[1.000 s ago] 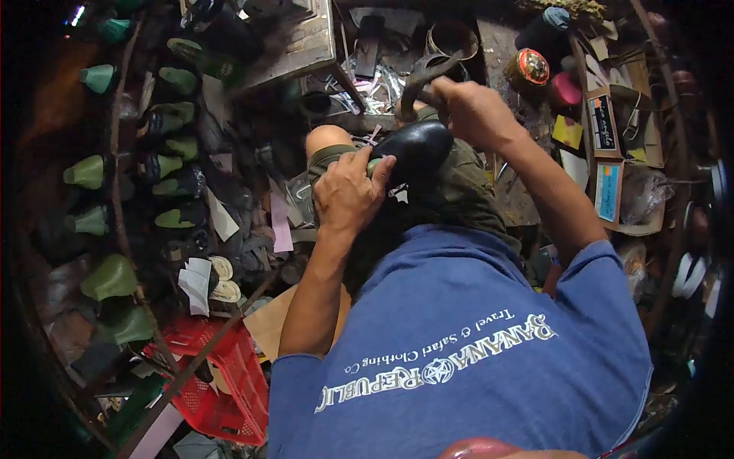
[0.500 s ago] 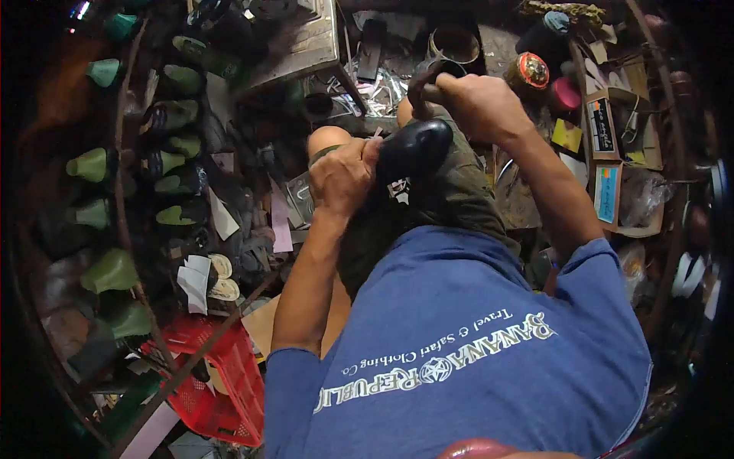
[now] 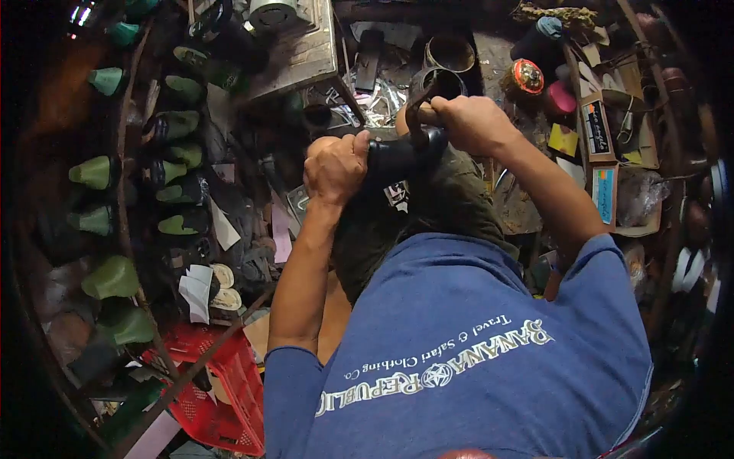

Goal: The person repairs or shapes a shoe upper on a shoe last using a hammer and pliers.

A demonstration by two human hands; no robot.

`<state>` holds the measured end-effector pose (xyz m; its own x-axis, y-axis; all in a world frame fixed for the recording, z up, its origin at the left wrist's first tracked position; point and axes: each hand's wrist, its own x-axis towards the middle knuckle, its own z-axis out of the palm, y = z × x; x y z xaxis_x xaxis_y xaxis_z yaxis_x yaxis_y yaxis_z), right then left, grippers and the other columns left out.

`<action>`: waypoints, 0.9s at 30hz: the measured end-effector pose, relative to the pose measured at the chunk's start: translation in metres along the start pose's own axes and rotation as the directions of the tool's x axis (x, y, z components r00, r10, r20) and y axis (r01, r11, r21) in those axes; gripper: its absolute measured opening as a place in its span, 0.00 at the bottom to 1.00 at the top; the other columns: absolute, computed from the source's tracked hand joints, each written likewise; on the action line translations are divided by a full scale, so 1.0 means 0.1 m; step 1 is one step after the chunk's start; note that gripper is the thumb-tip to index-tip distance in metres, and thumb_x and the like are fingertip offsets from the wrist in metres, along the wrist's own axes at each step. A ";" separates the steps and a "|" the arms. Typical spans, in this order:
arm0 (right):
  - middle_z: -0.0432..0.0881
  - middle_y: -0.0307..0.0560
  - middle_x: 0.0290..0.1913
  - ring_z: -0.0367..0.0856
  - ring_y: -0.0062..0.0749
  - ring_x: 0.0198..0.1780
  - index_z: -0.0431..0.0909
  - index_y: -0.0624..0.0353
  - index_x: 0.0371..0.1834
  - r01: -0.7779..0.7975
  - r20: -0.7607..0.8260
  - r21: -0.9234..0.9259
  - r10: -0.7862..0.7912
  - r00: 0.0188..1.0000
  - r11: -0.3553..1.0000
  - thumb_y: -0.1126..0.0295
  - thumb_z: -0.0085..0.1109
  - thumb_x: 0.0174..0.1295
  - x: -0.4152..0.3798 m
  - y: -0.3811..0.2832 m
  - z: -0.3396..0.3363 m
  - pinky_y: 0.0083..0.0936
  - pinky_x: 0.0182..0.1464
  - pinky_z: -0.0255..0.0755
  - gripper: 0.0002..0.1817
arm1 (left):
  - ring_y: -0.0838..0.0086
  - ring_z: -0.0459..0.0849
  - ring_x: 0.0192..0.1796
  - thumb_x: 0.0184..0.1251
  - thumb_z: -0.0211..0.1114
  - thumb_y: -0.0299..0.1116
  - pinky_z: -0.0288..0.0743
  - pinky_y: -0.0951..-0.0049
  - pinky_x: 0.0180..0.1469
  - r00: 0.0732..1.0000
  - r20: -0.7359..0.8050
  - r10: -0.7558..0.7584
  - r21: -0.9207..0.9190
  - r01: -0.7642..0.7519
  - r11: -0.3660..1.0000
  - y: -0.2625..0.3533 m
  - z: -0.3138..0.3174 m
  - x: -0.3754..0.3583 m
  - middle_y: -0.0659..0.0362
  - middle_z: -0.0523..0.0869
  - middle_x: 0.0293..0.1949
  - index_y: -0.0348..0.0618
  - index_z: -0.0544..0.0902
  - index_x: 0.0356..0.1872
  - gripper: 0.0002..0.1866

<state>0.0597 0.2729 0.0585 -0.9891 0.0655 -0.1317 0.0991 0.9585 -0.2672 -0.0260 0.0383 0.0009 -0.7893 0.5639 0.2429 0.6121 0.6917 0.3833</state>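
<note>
A black shoe [image 3: 396, 159] lies across my lap between the knees. My left hand [image 3: 336, 168] is closed around its left end, the thumb resting along the near edge. My right hand [image 3: 472, 125] grips the short handle of a hammer [image 3: 416, 121]. The dark curved hammer head overlaps the shoe's right part in this view. The far side of the shoe is hidden.
Racks on the left hold several green shoe lasts [image 3: 92, 173]. A red plastic crate [image 3: 222, 390] stands at lower left. Ahead are a worn wooden table [image 3: 294, 61], a round tin [image 3: 449, 53] and scattered scraps. Boxes [image 3: 604, 195] line the right shelf.
The hammer has come down from above the shoe to its right part. My left hand has turned the shoe so that its rounded end shows less.
</note>
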 end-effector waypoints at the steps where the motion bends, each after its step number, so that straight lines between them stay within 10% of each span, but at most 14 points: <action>1: 0.84 0.55 0.32 0.84 0.53 0.37 0.76 0.54 0.42 -0.013 0.007 -0.065 0.014 1.000 0.998 0.70 0.58 0.56 0.05 0.02 -0.05 0.44 0.37 0.77 0.10 | 0.49 0.81 0.23 0.73 0.52 0.48 0.77 0.52 0.29 0.993 -0.088 0.072 -0.003 -0.072 0.997 -0.03 0.03 0.01 0.51 0.79 0.17 0.45 0.77 0.19 0.23; 3: 0.83 0.56 0.31 0.84 0.53 0.37 0.74 0.54 0.42 -0.015 0.023 -0.132 0.018 1.000 0.991 0.69 0.59 0.55 0.08 0.01 -0.12 0.46 0.37 0.76 0.11 | 0.48 0.81 0.25 0.73 0.51 0.48 0.77 0.51 0.31 0.999 -0.040 0.013 0.005 -0.013 1.000 -0.05 0.02 0.03 0.50 0.81 0.19 0.45 0.78 0.20 0.23; 6: 0.84 0.55 0.32 0.84 0.52 0.37 0.76 0.51 0.46 -0.068 -0.108 0.256 0.098 0.989 0.964 0.67 0.60 0.57 -0.04 -0.07 -0.19 0.44 0.38 0.76 0.13 | 0.47 0.83 0.29 0.73 0.50 0.49 0.78 0.51 0.33 0.993 0.078 -0.094 -0.004 0.094 0.996 -0.06 0.01 0.10 0.47 0.84 0.24 0.45 0.81 0.23 0.24; 10: 0.84 0.54 0.33 0.83 0.52 0.36 0.78 0.50 0.46 0.032 -0.015 -0.049 -0.032 0.999 0.998 0.70 0.56 0.59 0.05 0.07 0.02 0.44 0.38 0.76 0.11 | 0.45 0.84 0.37 0.75 0.44 0.50 0.78 0.50 0.41 0.955 0.234 -0.183 0.011 0.185 0.983 -0.04 -0.05 0.18 0.45 0.85 0.32 0.45 0.84 0.30 0.25; 16: 0.84 0.54 0.36 0.84 0.51 0.40 0.81 0.51 0.44 -0.080 -0.198 0.232 0.127 0.972 0.969 0.65 0.61 0.55 -0.05 -0.07 -0.05 0.40 0.39 0.77 0.12 | 0.45 0.84 0.40 0.74 0.43 0.50 0.78 0.51 0.45 0.942 0.271 -0.199 0.004 0.206 0.979 -0.10 -0.04 0.26 0.44 0.86 0.35 0.44 0.86 0.31 0.27; 21: 0.83 0.55 0.34 0.83 0.54 0.38 0.80 0.55 0.39 0.038 -0.182 -0.013 -0.040 0.982 0.999 0.64 0.62 0.56 0.04 0.07 0.03 0.43 0.40 0.77 0.11 | 0.45 0.85 0.40 0.75 0.43 0.50 0.78 0.51 0.46 0.941 0.283 -0.185 0.014 0.189 0.982 -0.15 0.01 0.30 0.45 0.86 0.36 0.43 0.86 0.32 0.27; 23: 0.83 0.54 0.34 0.83 0.53 0.38 0.79 0.56 0.39 0.014 -0.350 0.215 0.064 0.935 0.976 0.64 0.62 0.55 -0.07 -0.08 -0.12 0.43 0.39 0.77 0.11 | 0.46 0.85 0.40 0.75 0.43 0.50 0.78 0.52 0.46 0.936 0.297 -0.189 0.000 0.198 0.980 -0.17 0.01 0.27 0.45 0.86 0.36 0.43 0.86 0.32 0.27; 27: 0.83 0.55 0.34 0.83 0.52 0.37 0.81 0.57 0.38 0.095 -0.168 0.055 -0.084 0.982 0.994 0.66 0.64 0.52 -0.08 0.02 0.19 0.42 0.37 0.78 0.11 | 0.45 0.84 0.43 0.74 0.42 0.51 0.77 0.51 0.48 0.925 0.321 -0.204 0.026 0.207 0.978 -0.14 -0.02 0.32 0.44 0.86 0.37 0.42 0.86 0.33 0.28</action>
<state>0.0699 0.2694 0.0403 -0.9981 0.0299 0.0536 0.0106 0.9438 -0.3304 -0.0600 0.0454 0.0047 -0.8396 0.5249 -0.1399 0.4364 0.8051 0.4018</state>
